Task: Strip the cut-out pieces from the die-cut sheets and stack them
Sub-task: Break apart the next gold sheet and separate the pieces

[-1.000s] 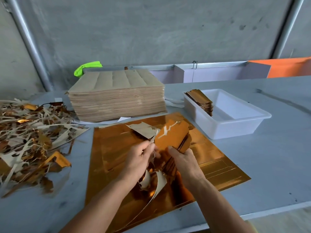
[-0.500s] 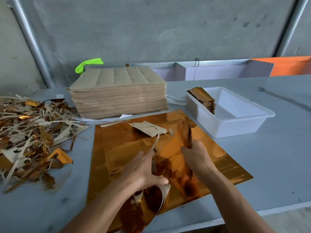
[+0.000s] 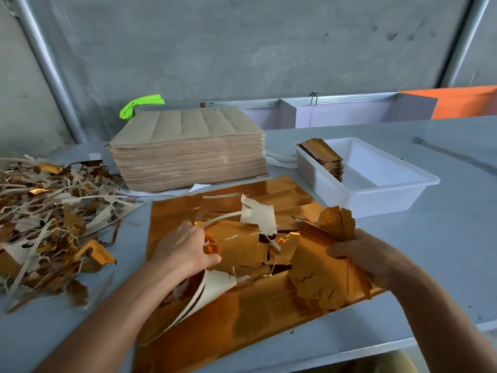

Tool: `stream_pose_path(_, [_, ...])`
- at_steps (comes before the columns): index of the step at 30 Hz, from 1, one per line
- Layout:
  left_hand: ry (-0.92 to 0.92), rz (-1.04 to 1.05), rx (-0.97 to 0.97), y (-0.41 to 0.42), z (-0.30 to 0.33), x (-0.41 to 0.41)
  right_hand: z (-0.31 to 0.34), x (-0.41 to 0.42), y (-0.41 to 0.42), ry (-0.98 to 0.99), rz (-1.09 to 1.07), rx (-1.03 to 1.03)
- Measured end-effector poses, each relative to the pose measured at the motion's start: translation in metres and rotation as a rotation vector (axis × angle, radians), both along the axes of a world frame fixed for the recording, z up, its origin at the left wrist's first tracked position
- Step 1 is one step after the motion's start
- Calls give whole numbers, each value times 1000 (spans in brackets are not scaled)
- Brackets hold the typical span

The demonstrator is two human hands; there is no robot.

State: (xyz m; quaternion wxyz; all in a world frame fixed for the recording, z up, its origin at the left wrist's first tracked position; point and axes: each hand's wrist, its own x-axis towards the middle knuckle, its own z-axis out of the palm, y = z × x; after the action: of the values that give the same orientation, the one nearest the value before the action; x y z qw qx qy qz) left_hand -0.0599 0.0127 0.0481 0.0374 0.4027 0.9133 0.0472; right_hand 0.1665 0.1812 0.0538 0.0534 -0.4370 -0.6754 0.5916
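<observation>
A gold foil die-cut sheet (image 3: 242, 324) lies flat on the grey table in front of me. My right hand (image 3: 360, 254) grips a bundle of gold cut-out pieces (image 3: 322, 273) at the sheet's right side. My left hand (image 3: 183, 249) grips torn waste strips (image 3: 255, 219), gold on one face and pale on the other, over the sheet's middle. A curled pale strip hangs below that hand. A tall stack of brown die-cut sheets (image 3: 188, 157) stands behind. A small stack of finished pieces (image 3: 325, 157) sits in the white tub (image 3: 376, 195).
A heap of waste trimmings (image 3: 48, 219) covers the table's left side. The white tub stands at the right, behind the gold sheet. A green object (image 3: 139, 105) lies behind the brown stack. The table's front edge runs just below the sheet.
My hands have pulled apart: the right one moved right with the bundle of cut-outs, and the left one drew the waste strips away from it. The camera view also shifted slightly.
</observation>
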Motion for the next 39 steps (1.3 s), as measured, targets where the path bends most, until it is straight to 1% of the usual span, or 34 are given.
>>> stream_pose_path(3, [142, -121, 28, 7, 1, 17, -3, -5, -1, -2, 21, -7])
stream_pose_path(6, [344, -312, 154, 19, 1, 36, -1, -10, -3, -13, 35, 1])
stream_pose_path(7, [363, -365, 205, 24, 1, 41, 1, -11, -3, -21, 41, 12])
stream_pose_path(9, [292, -448, 300, 37, 1, 50, 3, -15, -5, -50, 55, 57])
stream_pose_path(11, [150, -478, 361, 50, 0, 57, 5, -18, -9, -59, 97, 97])
stream_pose_path(14, [-101, -439, 380, 68, -5, 59, 8, -18, -17, -15, 182, 145])
stream_pose_path(15, [-139, -430, 405, 70, -7, 57, 8, -16, -18, -3, 203, 147])
stream_pose_path(16, [-128, -419, 425, 70, -9, 54, 9, -14, -16, 2, 207, 145])
stream_pose_path(18, [-51, -360, 455, 68, -13, 43, 6, -6, -8, 7, 143, 111])
stream_pose_path(23, [180, -88, 467, 55, -17, 17, -4, 12, 11, 79, -22, -105])
stream_pose_path(26, [229, 34, 526, 49, -14, 7, -10, 16, 16, 117, -150, -152])
stream_pose_path(28, [251, 19, 552, 47, -13, 7, -14, 16, 18, 144, -225, -158])
stream_pose_path(30, [262, -110, 534, 49, -12, 13, -16, 14, 18, 144, -237, -154])
stream_pose_path(32, [271, -292, 460, 54, -11, 26, -15, 10, 17, 143, -221, -151])
stream_pose_path(35, [162, -557, 304, 61, -16, 44, -13, 9, 18, 145, -198, -154])
stream_pose_path(37, [137, -605, 166, 66, -23, 52, -12, 12, 20, 160, -175, -151])
stream_pose_path(39, [129, -586, 73, 70, -26, 55, -11, 18, 21, 169, -140, -135])
